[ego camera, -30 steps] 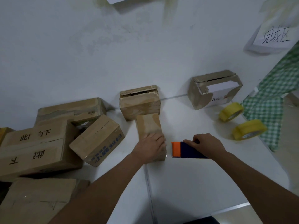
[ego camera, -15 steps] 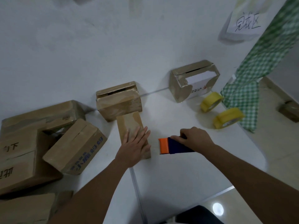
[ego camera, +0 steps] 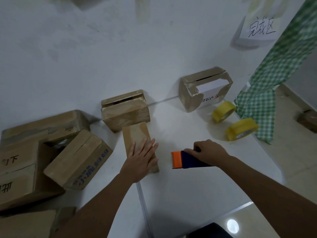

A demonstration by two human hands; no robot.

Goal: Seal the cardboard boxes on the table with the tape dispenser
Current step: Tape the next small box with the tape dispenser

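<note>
While left hand [ego camera: 139, 161] flat, fingers [ego camera: 148, 146] spread on narrow tan taped box [ego camera: 137, 136]: right hand [ego camera: 208, 150] gripping orange-and-navy tape dispenser [ego camera: 184, 159].

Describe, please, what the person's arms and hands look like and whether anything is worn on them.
Both forearms are bare as far as the picture shows them: no sleeves, gloves, watch or bracelets are visible. The left hand and the right hand show no rings that can be made out.

Tape dispenser [ego camera: 187, 160] R of small box [ego camera: 138, 139], seemingly apart.
</note>
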